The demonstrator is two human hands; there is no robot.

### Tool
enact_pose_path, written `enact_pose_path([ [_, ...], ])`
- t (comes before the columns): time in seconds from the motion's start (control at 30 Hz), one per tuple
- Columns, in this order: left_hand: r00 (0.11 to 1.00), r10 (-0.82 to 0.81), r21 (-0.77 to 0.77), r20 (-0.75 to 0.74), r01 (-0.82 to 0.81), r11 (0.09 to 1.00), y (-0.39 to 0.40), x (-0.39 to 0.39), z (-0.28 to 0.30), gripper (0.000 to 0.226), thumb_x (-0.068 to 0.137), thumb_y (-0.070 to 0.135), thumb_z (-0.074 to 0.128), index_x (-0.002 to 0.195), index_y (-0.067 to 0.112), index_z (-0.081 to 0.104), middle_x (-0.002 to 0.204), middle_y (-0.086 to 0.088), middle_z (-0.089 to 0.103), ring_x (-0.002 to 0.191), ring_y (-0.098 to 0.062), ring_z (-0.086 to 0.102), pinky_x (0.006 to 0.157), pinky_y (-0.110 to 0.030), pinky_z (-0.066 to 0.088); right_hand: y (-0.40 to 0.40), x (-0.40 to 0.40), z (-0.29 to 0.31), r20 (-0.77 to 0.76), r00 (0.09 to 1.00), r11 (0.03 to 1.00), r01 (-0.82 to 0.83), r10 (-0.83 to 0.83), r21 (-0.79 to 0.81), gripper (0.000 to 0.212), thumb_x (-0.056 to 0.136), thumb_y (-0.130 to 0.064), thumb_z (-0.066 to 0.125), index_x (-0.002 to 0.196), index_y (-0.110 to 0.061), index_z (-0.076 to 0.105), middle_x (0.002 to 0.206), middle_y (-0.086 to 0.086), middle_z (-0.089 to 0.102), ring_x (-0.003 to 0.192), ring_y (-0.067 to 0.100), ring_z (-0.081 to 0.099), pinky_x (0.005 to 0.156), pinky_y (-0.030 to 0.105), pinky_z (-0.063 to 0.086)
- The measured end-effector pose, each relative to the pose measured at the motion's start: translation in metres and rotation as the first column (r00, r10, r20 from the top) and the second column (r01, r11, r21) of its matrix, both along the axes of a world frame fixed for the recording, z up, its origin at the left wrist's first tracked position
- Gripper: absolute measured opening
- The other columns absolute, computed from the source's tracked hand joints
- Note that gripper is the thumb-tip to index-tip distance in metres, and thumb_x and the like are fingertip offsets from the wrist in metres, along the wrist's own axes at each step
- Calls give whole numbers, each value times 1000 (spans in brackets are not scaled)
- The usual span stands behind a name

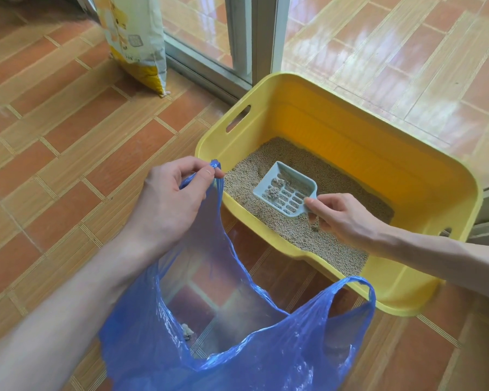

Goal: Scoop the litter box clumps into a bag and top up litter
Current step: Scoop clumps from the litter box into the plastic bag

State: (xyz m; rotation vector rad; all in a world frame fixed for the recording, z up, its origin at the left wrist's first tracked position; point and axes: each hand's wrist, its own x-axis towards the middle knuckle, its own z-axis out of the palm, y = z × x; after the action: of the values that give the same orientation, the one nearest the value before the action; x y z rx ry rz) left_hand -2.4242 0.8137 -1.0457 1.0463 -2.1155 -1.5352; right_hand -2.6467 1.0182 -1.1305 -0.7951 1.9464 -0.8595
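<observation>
A yellow litter box (pixel 424 176) stands on the tiled floor, with grey-beige litter (pixel 302 232) across its bottom. My right hand (pixel 342 218) grips the handle of a pale blue slotted scoop (pixel 285 190), held just above the litter with small clumps lying on it. My left hand (pixel 175 190) pinches one handle of a blue plastic bag (pixel 237 334) and holds it up, so the bag's mouth gapes beside the box's near wall. A small clump (pixel 187 331) lies at the bottom of the bag.
A yellow and white litter sack (pixel 139 40) stands upright at the back left, against a sliding glass door frame (pixel 254 38). Orange tiled floor (pixel 68 131) surrounds the box. The box's other wall sits close to the door track on the right.
</observation>
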Motion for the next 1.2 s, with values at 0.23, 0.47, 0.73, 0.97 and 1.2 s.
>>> enact_pose_path([
  [0.23,1000,-11,-11,22,12,1000,0,1,-1,23,101,34,57,91,24,76,51,12,36,47,-12,29,52,-28,22,-2,1,38,42,953,954,-300,301,-29,47,101,-48,50,80,-9,67,59,-6,46,52,10,36,48,19,31],
  [0.47,998,-19,-23,56,20,1000,1,-2,0,23,103,28,56,96,18,75,47,14,41,43,-4,33,47,-24,27,-16,23,72,14,811,804,-581,584,126,47,100,-55,49,77,-16,63,58,-3,43,52,13,35,49,28,31],
  [0.73,994,-10,-53,107,16,998,7,-4,8,24,105,22,56,98,13,76,46,22,51,42,4,44,47,-11,29,-39,80,61,-419,510,651,-677,751,343,48,100,-57,42,78,-15,48,64,3,48,70,30,52,58,33,38],
  [0.97,991,-30,-88,127,41,995,9,0,6,23,104,23,56,96,17,77,48,20,51,46,-2,38,51,-21,30,-52,134,21,-458,375,573,-687,806,446,41,101,-46,42,99,-13,66,101,15,71,93,39,67,64,34,36],
  [1.2,993,-58,-80,102,66,995,12,-2,3,24,100,31,57,93,20,77,50,17,50,51,-6,39,54,-26,31,-59,161,-14,-478,296,546,-628,827,554,27,96,-20,53,71,-15,46,89,7,71,65,30,62,46,27,27],
])
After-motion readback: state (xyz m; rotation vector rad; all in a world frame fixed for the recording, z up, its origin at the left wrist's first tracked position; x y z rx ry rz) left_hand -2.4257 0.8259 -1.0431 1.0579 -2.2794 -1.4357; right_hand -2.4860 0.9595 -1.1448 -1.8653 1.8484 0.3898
